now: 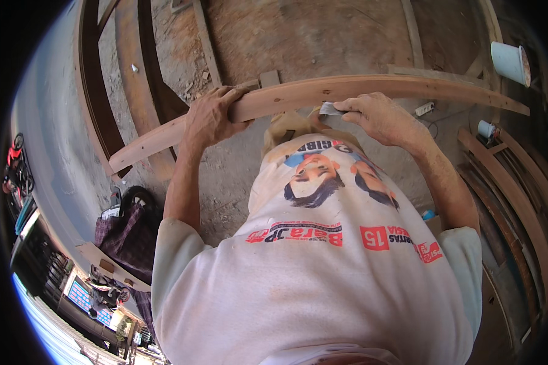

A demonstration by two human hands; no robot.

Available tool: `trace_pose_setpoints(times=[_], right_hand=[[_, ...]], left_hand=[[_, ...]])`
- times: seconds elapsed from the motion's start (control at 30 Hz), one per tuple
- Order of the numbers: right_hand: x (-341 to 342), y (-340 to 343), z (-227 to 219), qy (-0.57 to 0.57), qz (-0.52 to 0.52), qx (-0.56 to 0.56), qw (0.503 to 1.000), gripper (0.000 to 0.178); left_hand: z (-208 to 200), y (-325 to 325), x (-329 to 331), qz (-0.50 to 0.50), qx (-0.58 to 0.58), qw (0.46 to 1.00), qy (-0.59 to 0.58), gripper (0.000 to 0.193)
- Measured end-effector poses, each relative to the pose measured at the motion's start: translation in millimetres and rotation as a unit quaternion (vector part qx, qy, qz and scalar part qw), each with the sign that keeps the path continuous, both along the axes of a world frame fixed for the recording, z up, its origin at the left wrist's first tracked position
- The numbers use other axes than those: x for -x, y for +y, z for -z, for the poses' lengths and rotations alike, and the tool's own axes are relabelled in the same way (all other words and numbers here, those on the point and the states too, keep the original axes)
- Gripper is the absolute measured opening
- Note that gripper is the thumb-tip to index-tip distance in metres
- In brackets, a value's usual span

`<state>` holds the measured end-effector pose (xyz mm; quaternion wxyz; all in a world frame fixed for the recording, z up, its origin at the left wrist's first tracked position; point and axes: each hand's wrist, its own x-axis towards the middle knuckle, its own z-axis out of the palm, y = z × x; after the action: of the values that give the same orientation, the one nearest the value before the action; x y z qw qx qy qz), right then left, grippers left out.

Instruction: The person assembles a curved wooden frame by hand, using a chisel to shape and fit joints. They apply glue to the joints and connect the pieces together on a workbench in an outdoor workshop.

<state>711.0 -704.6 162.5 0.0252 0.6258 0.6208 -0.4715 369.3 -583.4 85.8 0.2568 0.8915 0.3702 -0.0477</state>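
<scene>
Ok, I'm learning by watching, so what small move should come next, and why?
Perhaps bring the flat-bladed tool to the dark spot on the wooden beam: the right hand holds it near that spot, and the left hand grips the beam.

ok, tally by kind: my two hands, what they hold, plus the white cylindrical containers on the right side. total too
Left hand and right hand: 2
Long reddish-brown wooden board: 1
Flat grey metal blade: 1
Large white cylindrical container and small white cylindrical container: 2
Total: 6
</scene>
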Motion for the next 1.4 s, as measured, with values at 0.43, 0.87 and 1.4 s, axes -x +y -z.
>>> trace_pose_setpoints(times=[0.43, 0.87, 1.4], right_hand=[[46, -75, 36, 0.175, 0.458, -0.034, 0.871, 0.036], [71, -65, 25, -0.155, 0.265, -0.076, 0.949, 0.021], [38, -34, 8, -0.17, 0.145, -0.01, 0.975, 0.027]], left_hand=[[-7, 1, -3, 0.007, 0.028, 1.0, -0.007, 0.067], [3, 3, 3, 0.023, 0.021, 0.999, -0.008, 0.068], [7, -2, 2, 0.042, 0.007, 0.998, -0.037, 0.066]])
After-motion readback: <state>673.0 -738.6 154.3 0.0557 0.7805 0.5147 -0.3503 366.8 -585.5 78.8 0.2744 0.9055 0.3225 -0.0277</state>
